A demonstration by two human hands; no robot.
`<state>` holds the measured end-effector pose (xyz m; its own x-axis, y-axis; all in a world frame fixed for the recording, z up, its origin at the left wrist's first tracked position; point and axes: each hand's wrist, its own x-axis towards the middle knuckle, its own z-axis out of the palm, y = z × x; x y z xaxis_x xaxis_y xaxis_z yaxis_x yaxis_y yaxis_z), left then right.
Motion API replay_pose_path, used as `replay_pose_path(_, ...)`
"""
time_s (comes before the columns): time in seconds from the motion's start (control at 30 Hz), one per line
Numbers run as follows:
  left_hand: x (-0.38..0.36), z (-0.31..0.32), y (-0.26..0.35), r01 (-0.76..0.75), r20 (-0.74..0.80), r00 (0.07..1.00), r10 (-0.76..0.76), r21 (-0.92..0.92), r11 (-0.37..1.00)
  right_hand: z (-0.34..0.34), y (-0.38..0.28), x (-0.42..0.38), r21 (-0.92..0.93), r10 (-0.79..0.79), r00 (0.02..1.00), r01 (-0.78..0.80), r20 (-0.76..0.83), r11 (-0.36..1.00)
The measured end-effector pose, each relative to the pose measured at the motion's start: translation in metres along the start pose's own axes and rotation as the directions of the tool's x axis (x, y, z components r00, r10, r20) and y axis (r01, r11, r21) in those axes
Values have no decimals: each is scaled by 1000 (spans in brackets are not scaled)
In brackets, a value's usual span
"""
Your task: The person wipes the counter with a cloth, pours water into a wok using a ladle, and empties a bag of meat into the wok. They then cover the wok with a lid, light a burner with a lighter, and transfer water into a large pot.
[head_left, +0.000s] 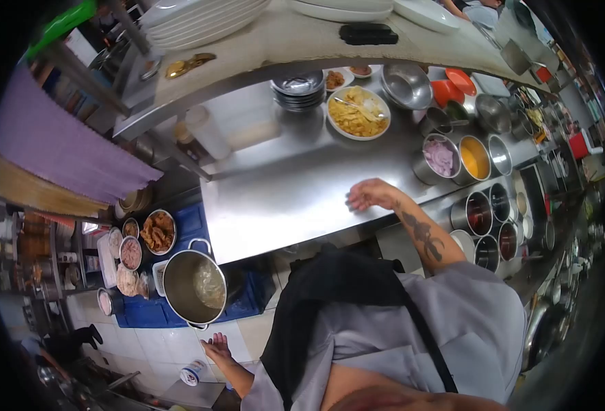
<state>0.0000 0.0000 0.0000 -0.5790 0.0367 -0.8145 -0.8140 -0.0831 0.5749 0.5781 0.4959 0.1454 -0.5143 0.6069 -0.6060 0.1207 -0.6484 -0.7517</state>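
My left hand (217,348) is low at the left, its fingers spread and nothing in them. It is nearest to the lower handle of a large metal pot (178,288), apart from it as far as I can see. Pale, cloudy contents show inside the pot. My right hand (372,194) hovers over the front part of the steel table (288,178), fingers loosely stretched out, slightly blurred, holding nothing. Beyond it on the table stands a white bowl (358,135) of yellow food with a utensil in it.
Metal containers of chopped onion (439,156) and orange liquid (474,159) stand at the right. Stacked metal bowls (298,92) sit under a shelf (261,61) bearing white plates. A blue surface (145,312) at the left holds fried food (158,231) and several bowls.
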Motion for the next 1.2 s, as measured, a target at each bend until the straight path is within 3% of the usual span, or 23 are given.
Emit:
replay_pose_path(0.07, -12, 6, -11, -50, 0, 999, 50, 5, 999, 10, 1, -8, -199, 7, 999, 4, 51, 980)
replay_pose_path(0.1, 7, 30, -72, 2, 68, 998, -3, 7, 1000, 7, -31, -23, -405, -24, 999, 7, -36, 914)
replay_pose_path(0.13, -3, 0, -18, -89, 45, 995, 85, 88, 992, 44, -8, -11, -434, 9, 1000, 1, 21, 901)
replay_pose_path(0.2, -28, -4, 29, -216, 62, 976, 208, 190, 958, 93, -8, 12, -603, 18, 996, 36, 83, 797)
replay_pose_path(0.27, -31, 4, 44, -273, 37, 962, 272, 220, 936, 123, -19, 7, -800, -4, 998, 53, 63, 598)
replay_pose_path(0.3, -31, 10, 50, -300, 38, 953, 300, 253, 920, 111, 5, 28, -874, -293, 897, 408, 331, 262)
replay_pose_path(0.43, -29, 13, 67, -299, 60, 954, 293, 238, 924, 153, 20, 13, -902, -271, 938, 300, 218, 310)
replay_pose_path(0.57, -21, 13, 72, -215, 43, 977, 211, 225, 950, 170, 37, -8, -944, -146, 973, 214, 181, 252)
replay_pose_path(0.7, -7, 15, 74, -215, 75, 976, 202, 268, 939, 147, 85, -20, -956, -227, 963, 197, 146, 219)
replay_pose_path(0.87, -15, 25, 77, -274, 85, 962, 261, 255, 927, 140, 106, -53, -989, -62, 998, -13, -23, 148)
replay_pose_path(0.97, -29, 30, 78, -308, 57, 951, 303, 239, 921, 137, 107, -65, -969, 65, 993, -114, -102, 217)
replay_pose_path(1.07, -45, 38, 74, -312, -8, 947, 321, 215, 925, 116, 123, -71, -976, -3, 998, -65, -67, 206)
replay_pose_path(1.2, -59, 43, 57, -324, -19, 942, 336, 214, 921, 83, 123, -86, -945, -113, 991, -37, -78, 326)
